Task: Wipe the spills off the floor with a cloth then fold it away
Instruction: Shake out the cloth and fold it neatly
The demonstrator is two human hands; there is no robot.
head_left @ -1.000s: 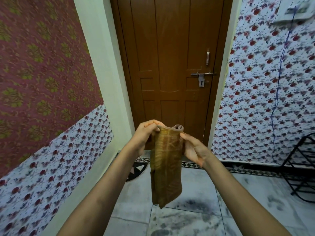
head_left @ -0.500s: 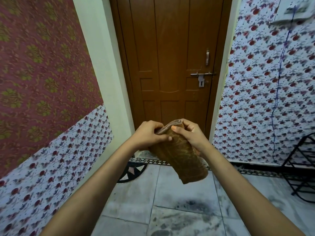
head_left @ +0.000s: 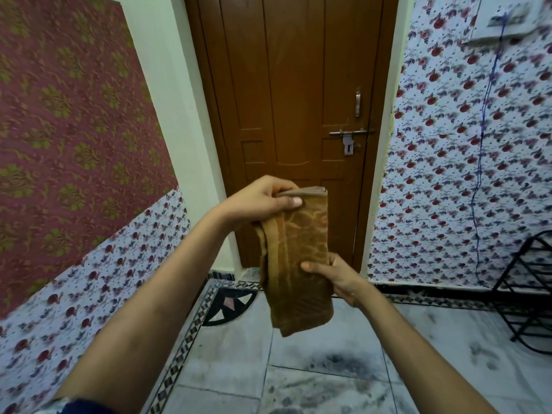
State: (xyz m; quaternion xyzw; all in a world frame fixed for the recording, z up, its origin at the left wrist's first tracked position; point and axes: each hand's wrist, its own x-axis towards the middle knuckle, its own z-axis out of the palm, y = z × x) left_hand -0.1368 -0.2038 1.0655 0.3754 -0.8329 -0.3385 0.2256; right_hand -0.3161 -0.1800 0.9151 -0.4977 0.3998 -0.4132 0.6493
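A brown patterned cloth (head_left: 297, 252), folded into a long narrow strip, hangs upright in front of me at chest height. My left hand (head_left: 263, 201) pinches its top edge, thumb on the near face. My right hand (head_left: 334, 274) grips the strip lower down on its right side, thumb across the front. The cloth's bottom end hangs free above the grey marble floor (head_left: 322, 380), which shows dark smudges.
A closed brown wooden door (head_left: 298, 100) with a metal latch stands straight ahead. Flowered wallpaper covers both side walls. A black metal rack (head_left: 528, 294) stands at the right. A patterned tile border (head_left: 191, 333) runs along the floor's left edge.
My hands were together at the cloth's top. My right hand has slid down to the strip's lower part, and the cloth hangs straight again with the left hand holding its top.
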